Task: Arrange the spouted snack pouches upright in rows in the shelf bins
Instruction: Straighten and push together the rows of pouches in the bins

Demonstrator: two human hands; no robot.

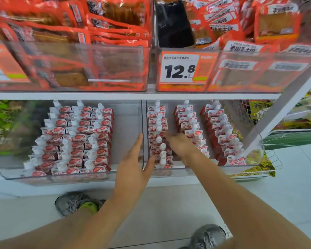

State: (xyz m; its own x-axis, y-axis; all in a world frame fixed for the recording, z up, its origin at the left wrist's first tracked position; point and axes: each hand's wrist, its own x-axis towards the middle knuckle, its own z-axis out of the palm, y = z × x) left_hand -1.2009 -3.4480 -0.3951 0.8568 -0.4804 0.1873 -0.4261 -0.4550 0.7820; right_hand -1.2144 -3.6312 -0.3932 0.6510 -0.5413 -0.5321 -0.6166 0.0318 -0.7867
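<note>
Two clear shelf bins sit on the lower shelf. The left bin holds three rows of red-and-white spouted pouches standing upright. The right bin has three more rows: a left row, a middle row and a right row. My left hand is flat with straight fingers against the wall between the bins, its thumb touching the left row's front pouches. My right hand reaches into the right bin between the left and middle rows; its fingertips are blurred among the pouches.
Above, clear bins hold orange snack packs, and a price tag reads 12.8. A slanted white shelf post stands at the right with a wire basket beside it. My shoes are on the pale floor below.
</note>
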